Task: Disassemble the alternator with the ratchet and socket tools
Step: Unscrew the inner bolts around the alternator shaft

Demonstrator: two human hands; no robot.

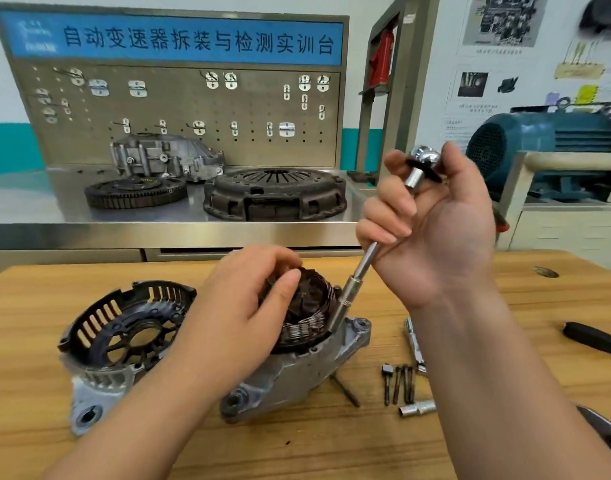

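The grey alternator housing (297, 372) lies tilted on the wooden table (27, 306), its dark rotor and copper windings (307, 306) facing up. My left hand (241, 306) curls over the rotor's top and grips it. My right hand (432, 223) holds the chrome ratchet (423, 161) by its head, fingers wrapped round the extension bar. The long socket (345, 299) at the bar's lower end sits on the housing's rim beside the windings. The removed rear cover (124, 327), dark and slotted, rests to the left of the housing.
Several loose bolts (399, 382) and short sockets (416, 408) lie right of the housing, with a black-handled tool (595, 339) farther right. A steel bench behind carries a clutch cover (276, 194), a flywheel (134, 192) and a gearbox casing (165, 155).
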